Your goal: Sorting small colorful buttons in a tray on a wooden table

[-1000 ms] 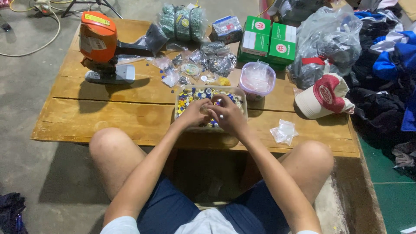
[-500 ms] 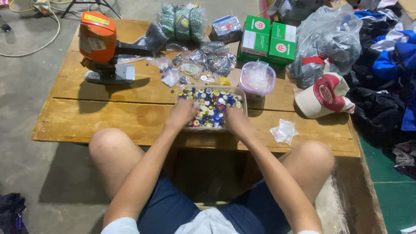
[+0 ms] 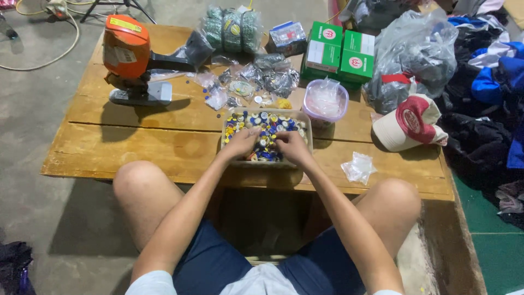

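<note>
A shallow clear tray [image 3: 304, 125] full of small blue, yellow and white pieces [image 3: 269, 124] sits on a low wooden table [image 3: 142, 147] in front of me. Both my hands reach into its near half. My left hand [image 3: 244, 141] rests palm down on the pieces with fingers curled. My right hand [image 3: 290, 146] lies beside it, fingers bent into the pile. Whether either hand pinches a piece is hidden by the fingers. My bare knees flank the table's near edge.
An orange and black power tool [image 3: 128, 57] stands at the back left. Small plastic bags [image 3: 256, 76], green boxes [image 3: 339, 52], a clear tub with a purple rim [image 3: 325, 100], a red and white cap [image 3: 409, 123] and a crumpled bag [image 3: 358, 166] lie around. Clothing is piled on the right.
My hands were together over the tray, then spread to its left and right sides, and now they have come back together inside its near half.
</note>
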